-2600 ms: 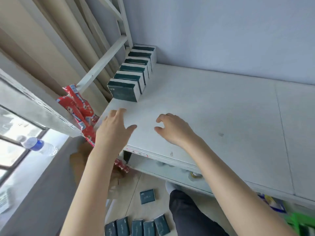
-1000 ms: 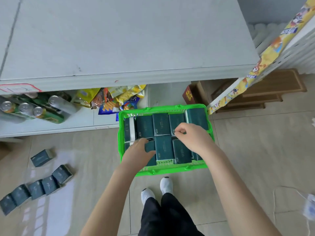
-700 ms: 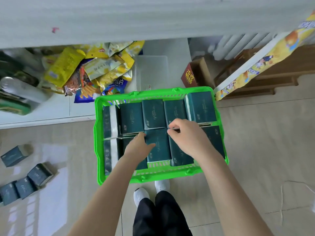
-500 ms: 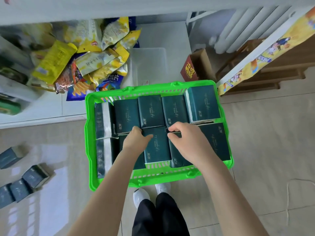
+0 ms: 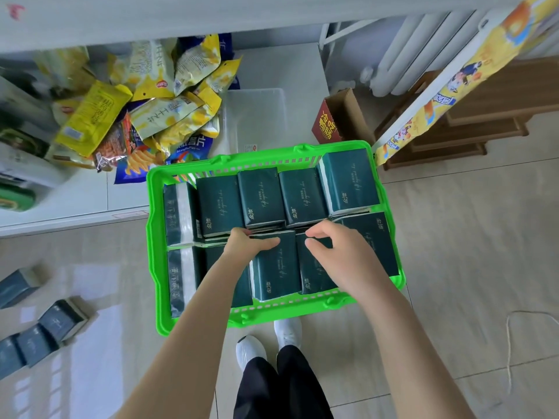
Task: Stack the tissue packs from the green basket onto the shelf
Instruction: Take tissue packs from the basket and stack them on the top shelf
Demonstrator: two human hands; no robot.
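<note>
- left hand [image 5: 245, 246]: fingers curled over far edge of a tissue pack [image 5: 276, 267], thumb on top
- right hand [image 5: 335, 252]: pinches far edge of next pack [image 5: 314, 273], just right of the left thumb
- both packs under the hands, inside green basket [image 5: 152, 267] (on the floor [image 5: 453, 267])
- shelf [image 5: 181, 16] well beyond the fingertips

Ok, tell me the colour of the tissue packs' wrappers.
Dark teal-green, on the tissue packs; the head view shows it.

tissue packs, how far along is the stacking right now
Done: nothing shows; no stacked packs are in view. In hand: the left hand and right hand grip tissue packs in the near row of the green basket, not yet lifted. Left: the basket looks nearly full.
</note>
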